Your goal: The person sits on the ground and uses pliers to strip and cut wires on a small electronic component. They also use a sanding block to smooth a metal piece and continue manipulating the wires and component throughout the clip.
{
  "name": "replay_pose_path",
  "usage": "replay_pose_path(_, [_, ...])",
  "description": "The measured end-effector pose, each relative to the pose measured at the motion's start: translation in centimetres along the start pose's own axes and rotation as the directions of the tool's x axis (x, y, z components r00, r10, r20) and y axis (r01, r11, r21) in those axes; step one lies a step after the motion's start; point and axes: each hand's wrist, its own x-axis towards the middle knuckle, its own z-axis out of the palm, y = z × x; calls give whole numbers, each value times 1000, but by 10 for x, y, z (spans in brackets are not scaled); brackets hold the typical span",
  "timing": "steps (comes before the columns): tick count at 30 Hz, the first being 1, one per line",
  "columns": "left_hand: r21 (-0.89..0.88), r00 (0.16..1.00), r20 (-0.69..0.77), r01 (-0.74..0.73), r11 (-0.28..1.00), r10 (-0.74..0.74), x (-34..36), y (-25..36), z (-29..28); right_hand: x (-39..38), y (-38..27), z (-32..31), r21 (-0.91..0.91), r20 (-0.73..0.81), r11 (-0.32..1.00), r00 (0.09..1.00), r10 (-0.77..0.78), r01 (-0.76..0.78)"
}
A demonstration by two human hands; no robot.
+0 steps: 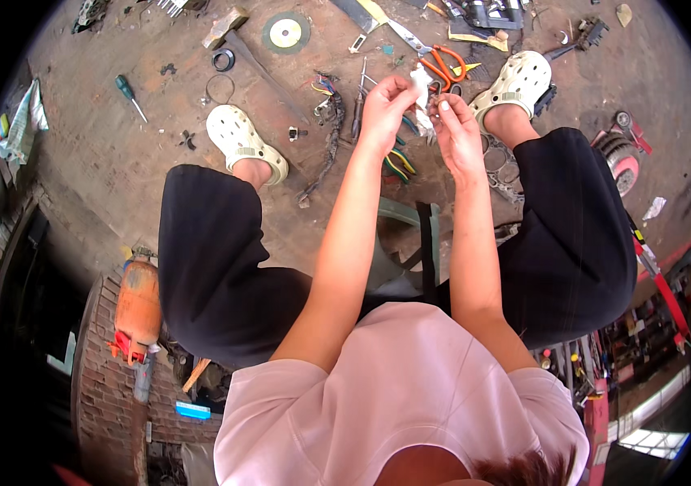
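Note:
Between my knees, both hands are raised over the stained floor. My left hand (386, 113) pinches a crumpled white rag or tissue (421, 91) between thumb and fingers. Close beside it, my right hand (459, 134) has its thumb and fingertips pressed together at a small grey metal piece (435, 91), whose kind I cannot make out. Just beyond the hands lie scissors with orange handles (450, 65). Pliers with green and yellow handles (400, 164) rest below the rag, partly hidden by my left forearm. A bundle of taped wires (331, 134) lies left of my left hand.
A hammer (260, 69), a cutting disc (286, 32), a black ring (223, 59) and a green-handled screwdriver (125, 89) lie ahead to the left. Right of my right foot is a round red-and-grey part (622, 162). An orange cylinder (138, 301) stands behind my left knee.

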Motion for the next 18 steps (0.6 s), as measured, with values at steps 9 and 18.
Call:
replay_pose_path(9, [-250,951,-98,261,932,-293,-61,-19,4,-53,-3,1,-544,66,838,998,2,34])
replay_pose_path(18, [-449,869,-146,367,815,-472,-78,-103,-25,-77,18,5,-491,39,864,988,152,-114])
